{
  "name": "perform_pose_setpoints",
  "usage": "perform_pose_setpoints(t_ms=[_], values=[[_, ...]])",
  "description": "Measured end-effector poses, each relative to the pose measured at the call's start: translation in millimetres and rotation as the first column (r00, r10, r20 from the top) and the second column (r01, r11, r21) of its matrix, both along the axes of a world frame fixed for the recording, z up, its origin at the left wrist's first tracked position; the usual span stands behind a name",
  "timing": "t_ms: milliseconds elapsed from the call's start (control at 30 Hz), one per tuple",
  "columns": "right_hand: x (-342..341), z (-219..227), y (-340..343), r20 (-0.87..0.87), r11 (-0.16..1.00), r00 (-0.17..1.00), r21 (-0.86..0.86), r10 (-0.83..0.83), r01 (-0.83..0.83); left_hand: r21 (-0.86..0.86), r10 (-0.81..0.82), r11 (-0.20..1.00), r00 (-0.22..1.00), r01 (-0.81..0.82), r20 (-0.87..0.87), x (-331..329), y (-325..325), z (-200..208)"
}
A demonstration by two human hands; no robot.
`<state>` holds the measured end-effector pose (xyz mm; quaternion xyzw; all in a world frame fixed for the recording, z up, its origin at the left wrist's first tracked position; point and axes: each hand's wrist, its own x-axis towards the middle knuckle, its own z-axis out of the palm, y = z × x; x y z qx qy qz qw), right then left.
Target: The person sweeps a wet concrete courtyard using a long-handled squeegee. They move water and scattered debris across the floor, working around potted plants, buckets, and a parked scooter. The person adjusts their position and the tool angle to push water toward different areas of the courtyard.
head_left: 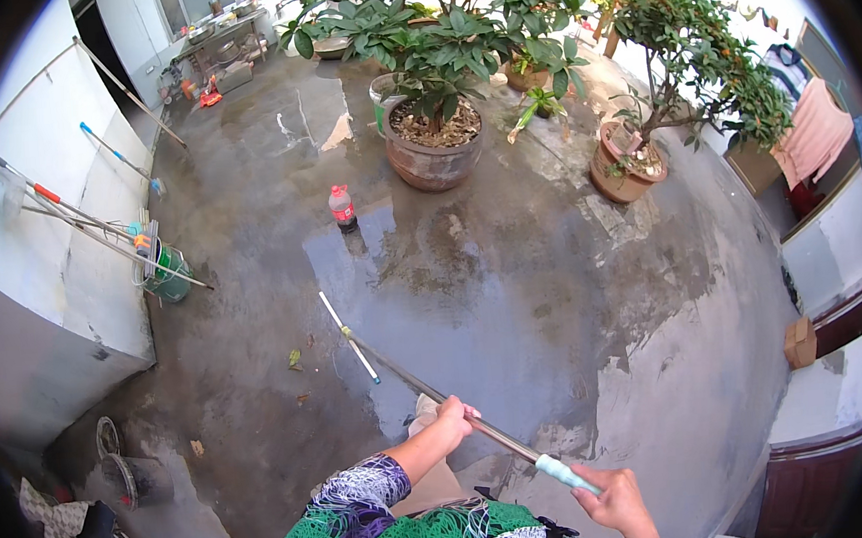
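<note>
A long-handled floor squeegee (414, 380) slants across the wet concrete in front of me. Its narrow white crossbar (361, 355) lies on the ground ahead and to the left. My left hand (446, 423) is wrapped round the metal pole about midway along. Farther back, my right hand (612, 497) closes on the end of the pale turquoise grip (565, 474). Beyond the crossbar, a bottle with a red cap and label (343, 208) stands upright on the floor, dark liquid in its lower part.
Potted trees in a large brown pot (435, 159) and a smaller terracotta pot (628, 167) stand ahead. Long poles lean on the left wall near a green bucket (166, 272). A dark bucket (141, 481) sits lower left; a cardboard box (800, 343) is at right.
</note>
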<state>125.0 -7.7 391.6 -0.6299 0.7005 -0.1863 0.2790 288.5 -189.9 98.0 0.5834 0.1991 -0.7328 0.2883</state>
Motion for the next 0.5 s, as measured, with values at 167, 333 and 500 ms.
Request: perform_pose_setpoints(t_ms=[167, 333, 500], values=[[-9.7, 39.1, -52.5, -0.209, 0.998, 0.978, 0.058, -0.012, 0.025, 0.028, 0.012, 1.000, 0.971, -0.006, -0.239, -72.0, -76.7, 38.7], [7.5, 32.8, -159.6, -0.400, 0.999, 0.916, 0.027, -0.016, 0.029, -0.067, -0.019, 0.998, 0.952, -0.002, -0.305, -127.3, -199.6, 26.2], [16.2, -15.7, -271.0, -0.440, 0.998, 0.897, -0.019, 0.038, -0.052, -0.205, -0.044, 0.979, 0.950, -0.021, -0.310, -130.0, -320.3, -17.3]])
